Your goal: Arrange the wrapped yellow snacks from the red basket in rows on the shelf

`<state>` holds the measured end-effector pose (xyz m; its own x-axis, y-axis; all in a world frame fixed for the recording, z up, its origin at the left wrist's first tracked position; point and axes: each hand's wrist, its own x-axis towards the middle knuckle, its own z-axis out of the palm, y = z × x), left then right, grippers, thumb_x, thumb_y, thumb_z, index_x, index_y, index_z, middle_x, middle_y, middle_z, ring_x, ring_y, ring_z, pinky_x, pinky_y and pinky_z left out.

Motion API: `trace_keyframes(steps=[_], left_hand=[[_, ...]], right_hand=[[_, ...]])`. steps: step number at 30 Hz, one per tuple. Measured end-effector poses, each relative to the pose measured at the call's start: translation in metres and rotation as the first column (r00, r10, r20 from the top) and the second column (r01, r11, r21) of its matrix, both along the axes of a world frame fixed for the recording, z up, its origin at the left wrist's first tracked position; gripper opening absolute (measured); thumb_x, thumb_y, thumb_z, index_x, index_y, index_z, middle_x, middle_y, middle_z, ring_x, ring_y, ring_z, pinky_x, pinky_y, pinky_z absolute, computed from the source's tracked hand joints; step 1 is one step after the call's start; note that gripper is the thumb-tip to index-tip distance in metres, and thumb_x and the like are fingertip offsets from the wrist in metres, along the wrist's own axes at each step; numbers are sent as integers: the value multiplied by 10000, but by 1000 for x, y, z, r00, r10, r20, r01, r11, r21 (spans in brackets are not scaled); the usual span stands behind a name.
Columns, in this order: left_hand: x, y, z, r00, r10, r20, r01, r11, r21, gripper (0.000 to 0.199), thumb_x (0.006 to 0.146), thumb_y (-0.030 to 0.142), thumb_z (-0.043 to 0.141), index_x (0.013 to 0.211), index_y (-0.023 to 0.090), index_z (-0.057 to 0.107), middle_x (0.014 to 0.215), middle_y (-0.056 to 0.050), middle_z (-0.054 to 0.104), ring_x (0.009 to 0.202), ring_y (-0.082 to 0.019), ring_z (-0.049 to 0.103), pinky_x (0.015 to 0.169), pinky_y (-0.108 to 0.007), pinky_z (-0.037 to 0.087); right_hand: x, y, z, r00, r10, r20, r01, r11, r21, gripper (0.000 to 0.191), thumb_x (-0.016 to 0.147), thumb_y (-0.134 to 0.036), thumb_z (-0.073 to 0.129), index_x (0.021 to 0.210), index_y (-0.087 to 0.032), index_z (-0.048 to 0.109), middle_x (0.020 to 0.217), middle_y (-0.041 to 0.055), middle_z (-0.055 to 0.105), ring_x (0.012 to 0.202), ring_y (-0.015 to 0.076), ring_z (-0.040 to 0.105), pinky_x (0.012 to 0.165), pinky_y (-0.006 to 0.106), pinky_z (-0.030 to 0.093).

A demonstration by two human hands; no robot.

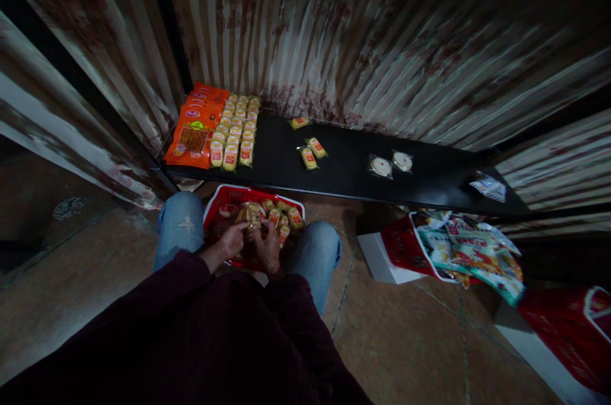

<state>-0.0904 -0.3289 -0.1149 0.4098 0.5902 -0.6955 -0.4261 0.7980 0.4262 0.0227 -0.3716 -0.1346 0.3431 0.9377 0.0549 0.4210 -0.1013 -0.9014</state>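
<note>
Between my knees, a red basket [301,204] with a white rim holds many small yellow-wrapped cakes [294,218]. Both hands are over it, fingers bent around a clear-wrapped snack pack [251,211] with pale brown contents. My left hand [231,239] reaches in from the left, its index finger against the pack. On the other side, my right hand [268,249] has its thumb and fingers closed at the pack's lower edge. Reddish packs lie in the basket's left part, in shadow. The undersides of both hands are hidden.
A black shelf [277,166] carries orange snack bags [191,128], rows of yellow packs [233,131], loose yellow packs [309,157], round white packs [380,166] and a blue-white packet [489,187]. Right, red baskets [401,244] stand on white boxes [375,258]. Striped curtains [334,29] surround the shelf.
</note>
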Motion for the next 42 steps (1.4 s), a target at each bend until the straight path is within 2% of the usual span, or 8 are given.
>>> trace_keyframes(steps=[3,8,17,23,28,32,36,42], left_hand=[[1,0,-5,999,45,-6,-45,999,18,98,746,159,600,843,146,598,729,-30,669,724,-151,647,640,-240,496],[4,-2,-11,989,123,-79,-99,962,256,254,605,232,733,719,180,512,706,35,601,681,-115,592,610,-213,440],[9,-3,-2,834,185,-520,169,812,559,149,644,159,645,738,191,534,749,35,560,750,-125,517,746,-234,395],[11,-8,6,785,193,-589,295,720,629,129,662,71,573,697,194,560,782,-1,573,822,-165,527,852,-300,387],[8,-5,16,774,271,-573,234,717,656,201,628,19,566,700,207,578,791,-10,579,853,-182,531,915,-340,380],[7,-3,14,774,309,-552,201,708,677,212,627,35,590,745,211,595,812,-12,578,822,-173,530,893,-332,395],[6,-1,14,742,348,-573,263,636,726,203,674,70,578,803,224,602,863,-20,573,857,-178,529,902,-328,394],[4,6,33,715,429,-552,244,587,772,236,706,81,551,869,237,618,957,-52,566,960,-214,507,957,-355,374]], right_hand=[[0,0,0,1000,11,22,-11,1000,5,260,824,-336,504,991,-171,617,996,86,652,966,200,576,909,356,429],[2,0,1,999,32,-5,-32,999,-16,309,840,-391,499,1005,-164,630,1002,104,660,949,210,592,879,363,451],[1,4,-4,937,-24,-349,4,998,-59,360,810,-431,534,1059,-183,612,1053,82,678,962,204,631,858,334,493],[2,6,-14,939,-52,-339,28,997,-77,397,779,-431,573,1094,-194,620,1104,82,667,1018,214,615,900,350,480],[1,11,-14,939,-53,-339,31,997,-70,419,807,-436,525,1133,-188,612,1160,86,644,1077,211,588,948,369,450],[0,17,-6,941,-38,-337,28,999,-35,419,822,-442,500,1130,-185,621,1139,84,657,1051,210,596,926,366,462],[0,21,4,953,-60,-296,57,998,-20,411,819,-416,514,1151,-191,605,1170,84,639,1067,209,585,932,364,454],[-2,38,29,986,4,-169,-4,1000,0,369,836,-382,486,1145,-215,602,1112,70,661,991,204,607,894,348,459]])
